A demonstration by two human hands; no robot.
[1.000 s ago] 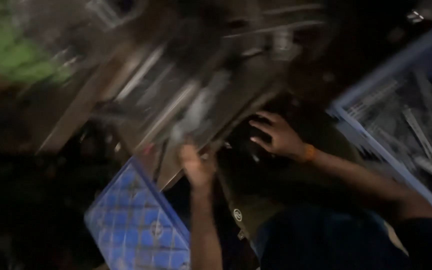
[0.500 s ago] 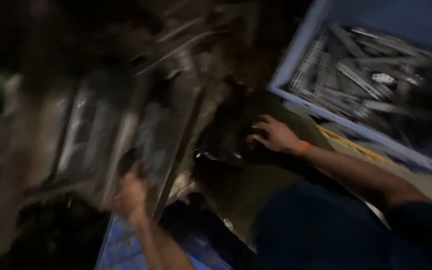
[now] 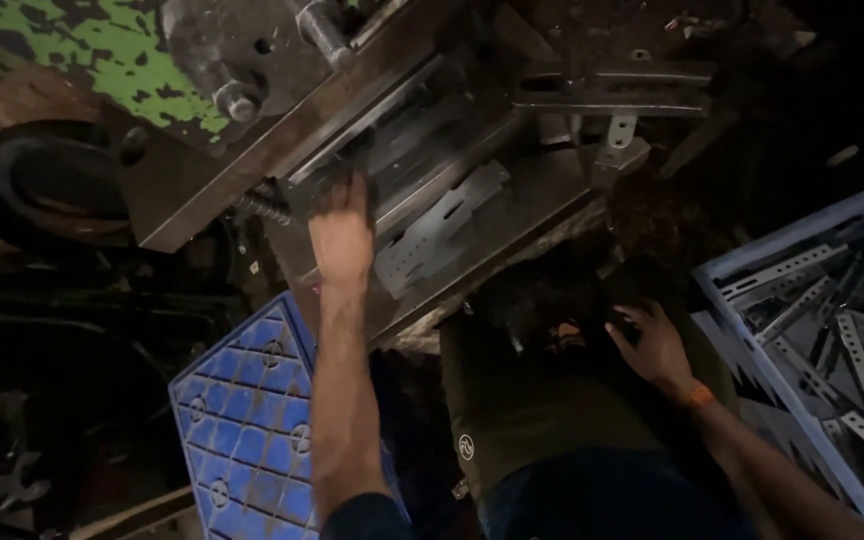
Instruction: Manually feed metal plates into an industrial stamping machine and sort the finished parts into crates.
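metal workshop: press machine (image 3: 282, 110), slotted brackets (image 3: 832, 330)

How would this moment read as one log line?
left hand: on grey metal press bed | right hand: beside blue plastic crate

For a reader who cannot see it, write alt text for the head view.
The left hand reaches onto a dark metal machine beside a slotted metal strip, while the right hand rests low near a blue crate of similar strips. A blue plastic grid panel lies below the left arm.

Dim, murky scene, deep black shadows, slight blur throughout.
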